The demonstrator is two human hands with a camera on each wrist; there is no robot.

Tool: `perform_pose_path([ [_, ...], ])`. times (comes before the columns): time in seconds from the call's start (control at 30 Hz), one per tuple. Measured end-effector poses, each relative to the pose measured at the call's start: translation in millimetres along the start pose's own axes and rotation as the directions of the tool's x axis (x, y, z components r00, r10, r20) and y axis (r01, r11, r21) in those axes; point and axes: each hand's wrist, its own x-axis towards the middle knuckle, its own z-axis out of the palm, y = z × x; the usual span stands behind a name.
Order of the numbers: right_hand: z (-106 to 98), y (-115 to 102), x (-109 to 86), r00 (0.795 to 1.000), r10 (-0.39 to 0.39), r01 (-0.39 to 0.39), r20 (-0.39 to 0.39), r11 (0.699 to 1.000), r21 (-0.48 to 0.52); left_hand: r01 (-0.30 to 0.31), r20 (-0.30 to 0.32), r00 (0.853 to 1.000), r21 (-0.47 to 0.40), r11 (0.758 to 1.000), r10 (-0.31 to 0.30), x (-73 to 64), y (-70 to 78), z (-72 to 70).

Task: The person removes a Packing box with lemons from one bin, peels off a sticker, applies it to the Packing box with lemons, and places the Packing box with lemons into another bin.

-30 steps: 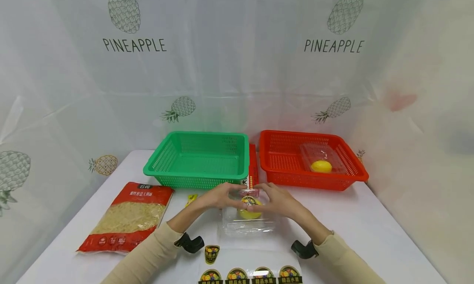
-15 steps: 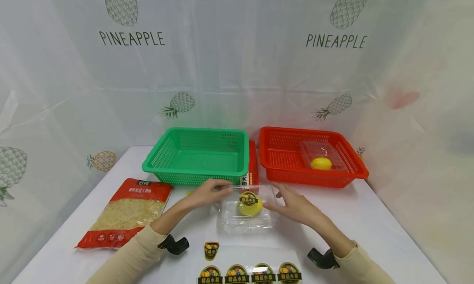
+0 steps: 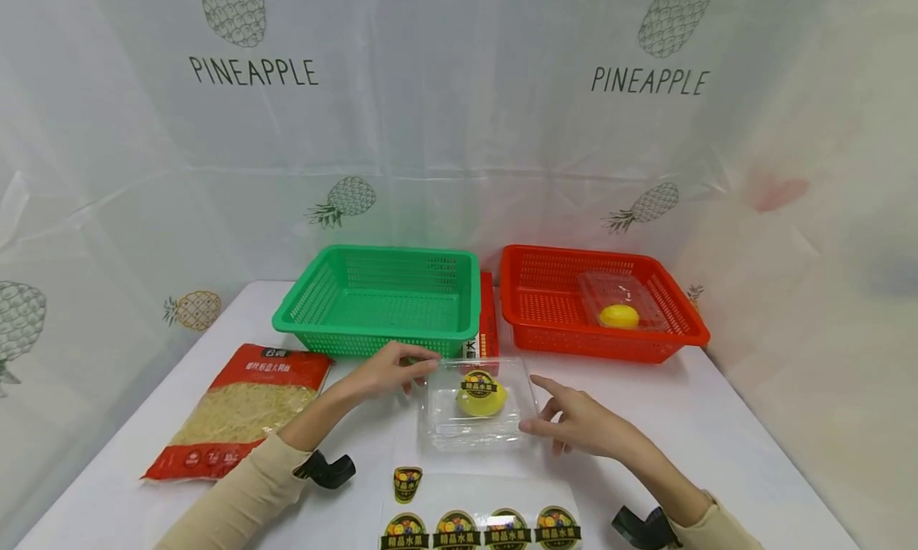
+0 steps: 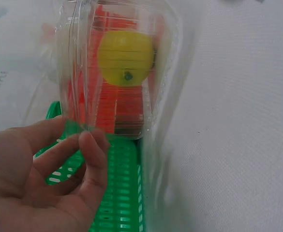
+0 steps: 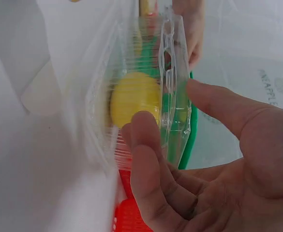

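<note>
A clear plastic clamshell box point(image 3: 448, 432) sits on the table in the head view, its lid down over a lemon point(image 3: 484, 406). A round black-and-gold fruit sticker point(image 3: 478, 384) shows on the lid above the lemon. At the box's back left corner is my left hand point(image 3: 387, 371), its fingertips right at the lid's edge and the fingers loosely bent. My right hand point(image 3: 584, 424) is along the right side, thumb and forefinger spread apart, their tips beside the wall. The right wrist view shows those fingers point(image 5: 148, 169) close against the box.
A green basket point(image 3: 376, 347) stands behind on the left. The red basket point(image 3: 584, 343) at the back right holds another clear box with a lemon point(image 3: 619, 316). A red pasta bag point(image 3: 244, 406) lies left; a sticker sheet point(image 3: 495, 493) lies in front. A red packet point(image 3: 489, 319) lies between the baskets.
Both hands have drawn back from over the lid, the left to the back left corner and the right to the right side. The lid and its sticker are now uncovered.
</note>
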Motion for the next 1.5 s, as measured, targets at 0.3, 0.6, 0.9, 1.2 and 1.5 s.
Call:
perform_pose_path([
  [0.3,-1,3,2.0,0.999,-0.039,0.039,0.012,0.999,-0.003,0.058,0.006,0.998,-0.104,0.993,-0.058,1.8,-2.9,-0.1],
  [0.6,-1,3,1.6,0.999,-0.036,0.036,0.011,0.999,-0.012,0.059,0.001,0.998,-0.101,0.993,-0.059,-0.6,-0.2,-0.7],
  [0.9,-2,-1,-2.8,0.999,-0.048,0.048,0.003,0.999,-0.023,0.038,-0.006,0.999,-0.096,0.995,-0.039,-3.5,1.1,-0.9],
  [1.2,-15,-12,-15.0,0.997,-0.075,0.074,-0.016,0.996,-0.042,0.044,-0.032,0.998,-0.116,0.992,-0.048,-10.8,13.7,-3.2],
  [1.5,-35,-22,-27.3,0.991,-0.129,0.127,-0.032,0.991,-0.033,0.018,-0.006,1.0,-0.082,0.996,-0.018,-25.0,42.8,-13.3],
])
